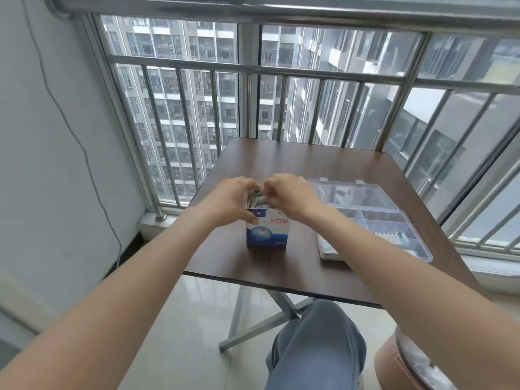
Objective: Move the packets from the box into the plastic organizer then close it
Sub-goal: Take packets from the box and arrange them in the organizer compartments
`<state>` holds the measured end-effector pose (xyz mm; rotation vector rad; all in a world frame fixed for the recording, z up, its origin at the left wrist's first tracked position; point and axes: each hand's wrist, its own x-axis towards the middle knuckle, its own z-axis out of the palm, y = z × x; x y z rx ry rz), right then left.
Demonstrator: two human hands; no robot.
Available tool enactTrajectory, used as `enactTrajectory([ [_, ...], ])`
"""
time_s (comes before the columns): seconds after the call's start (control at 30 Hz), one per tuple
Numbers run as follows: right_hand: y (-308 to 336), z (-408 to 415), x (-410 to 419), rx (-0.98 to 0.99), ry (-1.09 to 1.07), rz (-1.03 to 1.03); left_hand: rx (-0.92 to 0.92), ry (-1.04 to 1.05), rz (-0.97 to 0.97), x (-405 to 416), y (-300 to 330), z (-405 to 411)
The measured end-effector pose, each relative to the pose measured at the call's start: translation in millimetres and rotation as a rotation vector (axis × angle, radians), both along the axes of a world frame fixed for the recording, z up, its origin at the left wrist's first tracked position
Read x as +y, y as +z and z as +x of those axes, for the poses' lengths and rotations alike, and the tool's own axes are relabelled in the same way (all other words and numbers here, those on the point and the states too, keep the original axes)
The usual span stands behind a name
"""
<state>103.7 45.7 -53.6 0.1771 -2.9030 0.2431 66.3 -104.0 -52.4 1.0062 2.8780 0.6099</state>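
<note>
A small blue and white box (pixel 267 230) stands upright on the brown table (pixel 298 161), its top open. Packets (pixel 254 202) show inside the opening. My left hand (pixel 229 202) grips the box's upper left side, thumb on the front face. My right hand (pixel 289 192) reaches into the top, its curled fingers pinching the packets. To the right lies the clear plastic organizer (pixel 394 220) with its lid (pixel 351 194) open toward the window; some packets (pixel 399 237) lie in a compartment, partly hidden by my right forearm.
The table stands against a metal window railing (pixel 253 71) with tall buildings beyond. A wall with a hanging cable (pixel 84 153) is on the left. A round bin (pixel 408 364) sits on the floor at lower right, beside my knee (pixel 318 342).
</note>
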Motion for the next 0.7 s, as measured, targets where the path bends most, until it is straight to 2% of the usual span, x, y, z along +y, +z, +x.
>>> enactTrajectory([
  [0.2,7,8,14,0.041,0.01,-0.252,-0.006,0.011,-0.021,2,1,2],
  [0.5,6,11,13,0.013,0.069,-0.29,0.002,0.022,-0.052,3,0,3],
  [0.7,14,20,25,0.153,-0.016,-0.584,0.03,0.028,-0.188,9,8,1],
])
